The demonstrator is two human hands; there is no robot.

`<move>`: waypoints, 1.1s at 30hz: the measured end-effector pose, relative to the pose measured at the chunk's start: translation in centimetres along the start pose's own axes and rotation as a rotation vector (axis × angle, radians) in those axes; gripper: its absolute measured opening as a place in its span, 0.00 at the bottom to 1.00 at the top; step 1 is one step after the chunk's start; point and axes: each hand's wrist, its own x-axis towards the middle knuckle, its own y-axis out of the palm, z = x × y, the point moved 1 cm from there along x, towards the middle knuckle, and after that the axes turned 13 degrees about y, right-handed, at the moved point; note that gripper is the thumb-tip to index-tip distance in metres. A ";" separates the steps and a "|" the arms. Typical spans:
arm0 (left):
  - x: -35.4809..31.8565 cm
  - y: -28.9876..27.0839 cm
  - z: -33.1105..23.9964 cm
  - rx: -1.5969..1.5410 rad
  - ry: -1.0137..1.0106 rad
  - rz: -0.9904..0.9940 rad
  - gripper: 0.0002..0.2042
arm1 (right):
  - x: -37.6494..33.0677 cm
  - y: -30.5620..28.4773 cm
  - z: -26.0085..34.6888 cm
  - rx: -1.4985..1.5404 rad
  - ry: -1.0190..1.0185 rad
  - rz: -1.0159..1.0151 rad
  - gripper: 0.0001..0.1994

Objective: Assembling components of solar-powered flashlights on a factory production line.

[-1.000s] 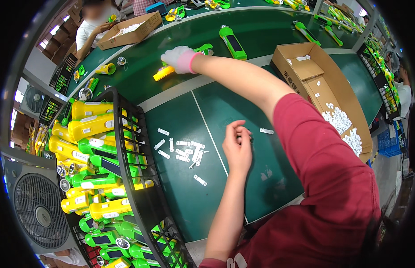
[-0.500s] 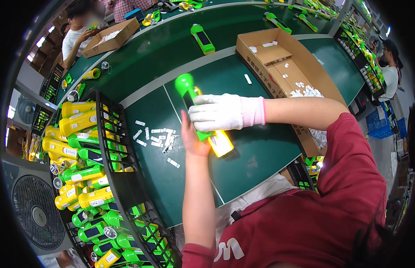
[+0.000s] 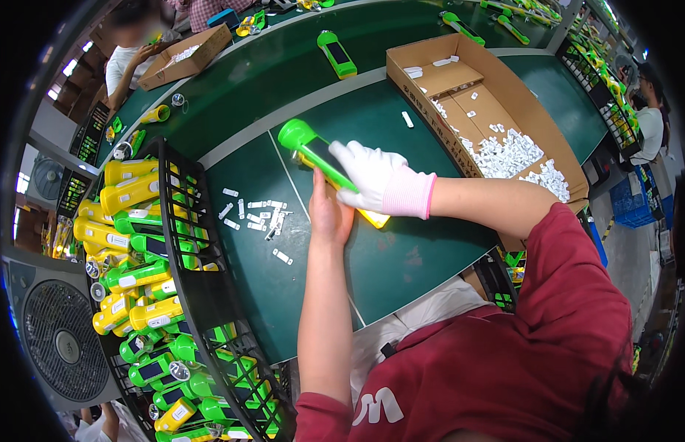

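2 hands had closed on 1 green-and-yellow flashlight point(image 3: 320, 158) over the green table point(image 3: 401, 258): the gloved right hand point(image 3: 372, 175) gripped it from above, the bare left hand point(image 3: 329, 210) beneath. 1 second earlier it lay far off on the conveyor, hands apart.

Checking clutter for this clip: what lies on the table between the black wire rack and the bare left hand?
In the head view, loose small white parts lie scattered on the green table between the black wire rack and the left hand.

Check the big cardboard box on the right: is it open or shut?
Open. The cardboard box has no lid over it, and loose small white parts lie piled inside in plain view.
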 end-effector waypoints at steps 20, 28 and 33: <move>2.0 -3.1 -1.5 -0.211 0.104 -0.116 0.20 | 0.9 2.2 0.6 0.152 -0.017 0.035 0.30; 1.6 -2.5 -2.0 -0.226 0.129 -0.124 0.18 | 0.7 2.5 0.8 0.028 -0.053 -0.049 0.30; 1.9 -3.5 -1.6 -0.036 0.163 -0.188 0.17 | 0.6 2.6 0.9 -0.014 -0.046 -0.052 0.30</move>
